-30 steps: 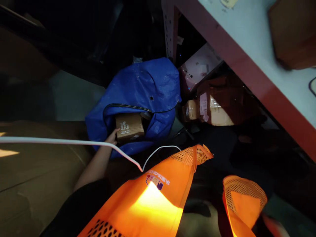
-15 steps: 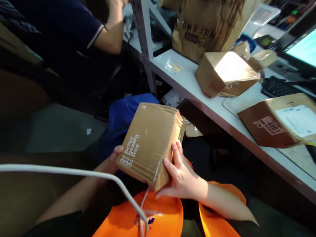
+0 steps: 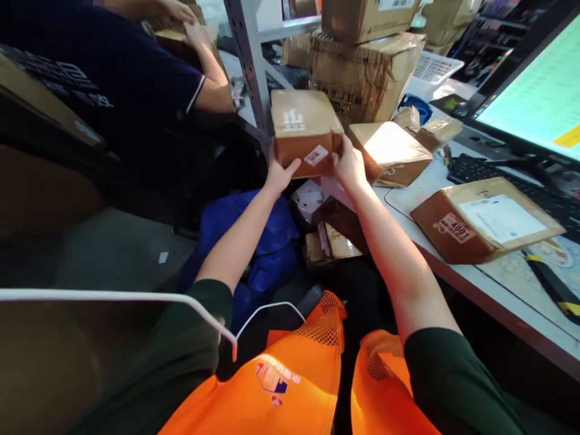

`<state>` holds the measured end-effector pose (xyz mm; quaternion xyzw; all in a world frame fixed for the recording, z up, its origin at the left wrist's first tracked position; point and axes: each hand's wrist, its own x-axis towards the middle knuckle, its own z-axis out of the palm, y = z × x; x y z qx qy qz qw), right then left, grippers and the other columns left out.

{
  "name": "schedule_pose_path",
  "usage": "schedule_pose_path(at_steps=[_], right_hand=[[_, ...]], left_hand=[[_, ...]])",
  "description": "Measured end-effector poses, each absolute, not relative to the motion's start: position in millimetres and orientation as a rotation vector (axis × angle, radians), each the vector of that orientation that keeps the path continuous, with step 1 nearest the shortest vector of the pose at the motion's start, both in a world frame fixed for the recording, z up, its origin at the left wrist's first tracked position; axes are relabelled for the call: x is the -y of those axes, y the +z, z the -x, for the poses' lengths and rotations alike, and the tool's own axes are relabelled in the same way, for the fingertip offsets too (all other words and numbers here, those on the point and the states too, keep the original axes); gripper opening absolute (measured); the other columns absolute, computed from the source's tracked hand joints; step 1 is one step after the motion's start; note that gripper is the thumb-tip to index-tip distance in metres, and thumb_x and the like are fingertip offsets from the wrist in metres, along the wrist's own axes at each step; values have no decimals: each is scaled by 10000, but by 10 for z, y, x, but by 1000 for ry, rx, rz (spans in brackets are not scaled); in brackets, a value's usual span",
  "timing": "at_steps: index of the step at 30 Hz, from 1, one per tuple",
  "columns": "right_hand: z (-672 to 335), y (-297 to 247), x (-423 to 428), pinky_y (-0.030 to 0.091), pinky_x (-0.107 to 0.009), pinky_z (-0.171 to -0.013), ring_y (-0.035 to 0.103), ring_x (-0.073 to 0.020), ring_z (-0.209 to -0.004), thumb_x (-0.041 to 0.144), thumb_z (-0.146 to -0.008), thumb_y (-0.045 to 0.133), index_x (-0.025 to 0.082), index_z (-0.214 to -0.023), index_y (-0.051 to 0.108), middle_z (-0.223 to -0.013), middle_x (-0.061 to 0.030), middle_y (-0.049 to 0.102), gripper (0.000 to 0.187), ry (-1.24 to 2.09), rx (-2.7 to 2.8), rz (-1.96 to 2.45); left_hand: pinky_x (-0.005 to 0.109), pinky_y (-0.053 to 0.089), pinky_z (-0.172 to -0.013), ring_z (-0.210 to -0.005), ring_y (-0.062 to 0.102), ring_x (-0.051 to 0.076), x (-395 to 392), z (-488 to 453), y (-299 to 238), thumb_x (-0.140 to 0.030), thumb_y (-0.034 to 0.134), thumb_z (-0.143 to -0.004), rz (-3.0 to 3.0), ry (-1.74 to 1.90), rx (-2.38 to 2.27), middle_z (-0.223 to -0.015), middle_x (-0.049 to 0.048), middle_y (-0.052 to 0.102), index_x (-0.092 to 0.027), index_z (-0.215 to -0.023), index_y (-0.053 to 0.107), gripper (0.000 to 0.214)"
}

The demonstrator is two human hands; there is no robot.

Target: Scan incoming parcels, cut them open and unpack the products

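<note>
Between my hands is a brown cardboard box (image 3: 306,115) with white print on its top and a white label on the side facing me. My left hand (image 3: 278,172) grips its near left corner, the thumb lying along the front side. On the opposite side, my right hand (image 3: 350,164) is closed round the near right corner. Both arms reach forward, with the box over the far left end of the white desk. Whether its underside touches the desk is hidden. Just right of it sits another cardboard box (image 3: 392,151).
A box labelled 4001 (image 3: 484,217) and a black-yellow cutter (image 3: 550,284) lie on the desk (image 3: 399,223) beside a keyboard (image 3: 480,172) and monitor (image 3: 534,90). A grey metal post (image 3: 248,66) rises at the left. Beyond it works another person (image 3: 113,78). Stacked cartons (image 3: 362,72) stand behind.
The box has gone from near my lap forward and up to the desk's far left end, its labelled side now facing me. My arms have stretched out with it.
</note>
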<state>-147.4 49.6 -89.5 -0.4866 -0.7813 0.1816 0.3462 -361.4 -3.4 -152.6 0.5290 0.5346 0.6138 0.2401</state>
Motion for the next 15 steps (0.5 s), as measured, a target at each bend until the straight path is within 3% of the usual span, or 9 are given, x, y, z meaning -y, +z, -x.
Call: schedule_pose_path(at_steps=[2, 5, 9, 12, 14, 15], right_hand=[[1492, -978, -513, 373, -671, -1230, 514, -443, -1467, 330, -1044, 513, -33, -1588, 411, -1487, -312, 560, 661, 427, 2004, 1306], [1326, -1227, -63, 359, -636, -1265, 460, -420, -1521, 401, -1049, 532, 65, -1546, 511, -1515, -255, 551, 600, 380, 2040, 1181], [556, -1717, 1142, 493, -603, -1195, 642, -349, -1352, 453, -1034, 559, 200, -1303, 719, -1342, -156, 719, 402, 464, 2069, 1102], [-354, -2118, 2096, 620, -590, -1012, 774, -356, -1067, 468, -989, 578, 256, -1061, 777, -1092, -127, 797, 299, 577, 1988, 1464], [-986, -2320, 2637, 653, -625, -827, 787, -415, -911, 560, -921, 580, 302, -906, 762, -935, -127, 793, 315, 564, 1887, 1816], [-1275, -2385, 2873, 644, -642, -759, 780, -446, -872, 600, -888, 575, 334, -860, 741, -899, -134, 781, 315, 541, 1836, 2002]], left_hand=[[469, 133, -1383, -1676, 201, 328, -283, 3528, -1644, -872, 675, -837, -1482, 1709, -1693, -1762, 217, 292, -144, -1666, 304, 1164], [493, 90, -1383, -1690, 122, 351, -531, 3601, -1814, -801, 622, -931, -1589, 1601, -1788, -1757, 181, 311, -159, -1642, 365, 992], [472, 280, -1310, -1589, 371, 349, -26, 4147, -2198, -657, 577, -1026, -1553, 1391, -1795, -1563, 117, 577, -202, -1478, 582, 641], [364, 405, -1187, -1341, 585, 248, 949, 4541, -2694, -499, 359, -1111, -1115, 966, -2058, -1234, 88, 743, -151, -1238, 704, 505], [361, 507, -1022, -1075, 670, 231, 1593, 4648, -3084, -459, 433, -1083, -970, 723, -2051, -951, 85, 755, -90, -1031, 740, 483], [379, 544, -958, -987, 683, 231, 1848, 4663, -3272, -467, 530, -1061, -930, 634, -2028, -915, 77, 744, -89, -995, 735, 435]])
